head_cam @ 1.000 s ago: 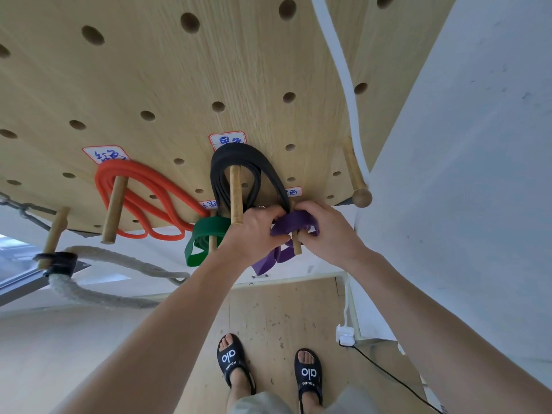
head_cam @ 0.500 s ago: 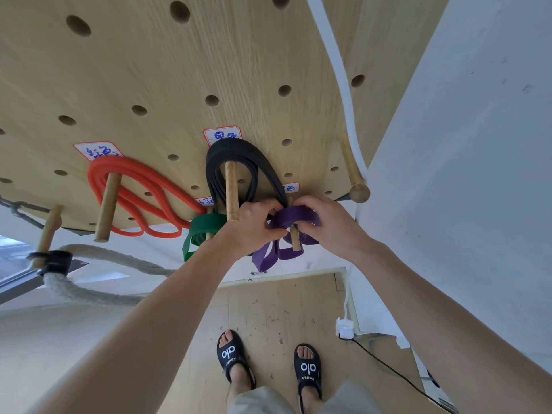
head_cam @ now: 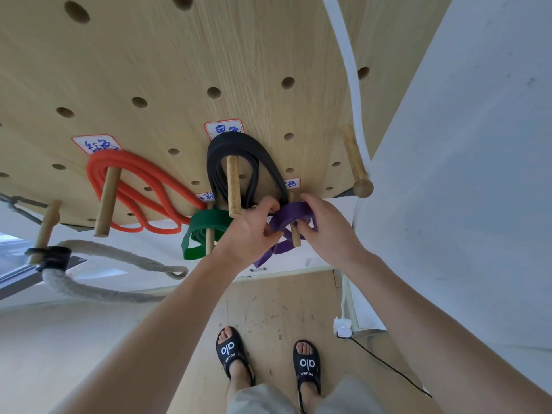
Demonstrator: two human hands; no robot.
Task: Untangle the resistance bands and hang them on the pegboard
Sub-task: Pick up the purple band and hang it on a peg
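Note:
A wooden pegboard (head_cam: 179,55) fills the top of the view. A red band (head_cam: 143,180) hangs looped over one peg, a black band (head_cam: 239,147) over the peg to its right, and a green band (head_cam: 206,225) over a lower peg. A purple band (head_cam: 291,215) is draped over a short peg (head_cam: 295,239), its loose loops dangling below. My left hand (head_cam: 249,231) pinches the purple band's left side. My right hand (head_cam: 325,228) grips its right side, fingers curled around it beside the peg.
A thick grey rope (head_cam: 98,289) hangs from a peg at lower left. A white strap (head_cam: 349,70) runs down the board's right edge past a knobbed peg (head_cam: 363,186). A white wall (head_cam: 463,174) stands close on the right. A power plug and cable (head_cam: 343,325) lie on the floor.
The purple band has spread wider over its peg, and both hands have shifted slightly while still holding it.

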